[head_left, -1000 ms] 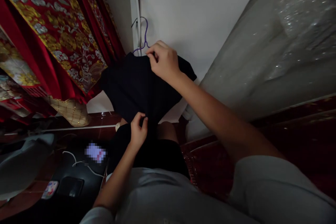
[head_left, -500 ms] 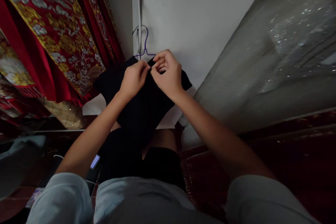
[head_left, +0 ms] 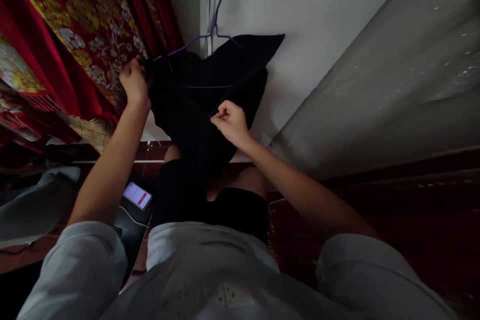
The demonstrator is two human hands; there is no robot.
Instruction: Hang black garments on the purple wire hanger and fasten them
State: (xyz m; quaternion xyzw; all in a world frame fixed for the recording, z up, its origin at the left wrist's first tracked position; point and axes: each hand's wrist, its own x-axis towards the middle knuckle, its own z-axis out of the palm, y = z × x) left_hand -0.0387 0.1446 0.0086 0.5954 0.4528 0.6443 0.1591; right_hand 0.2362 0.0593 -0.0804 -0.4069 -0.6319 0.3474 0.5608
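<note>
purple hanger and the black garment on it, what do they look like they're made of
The thin purple hanger looks like coated wire: slender, evenly bent, with a slight sheen; plastic cannot be ruled out. The black garment looks like soft matte fabric, possibly knit: it drapes and bunches where the left hand and right hand pinch it.

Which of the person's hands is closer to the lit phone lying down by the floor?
The left. The left hand grips the dark garment at its left edge, above the lit phone. The right hand pinches the garment's middle, farther over to the right of the phone.
</note>
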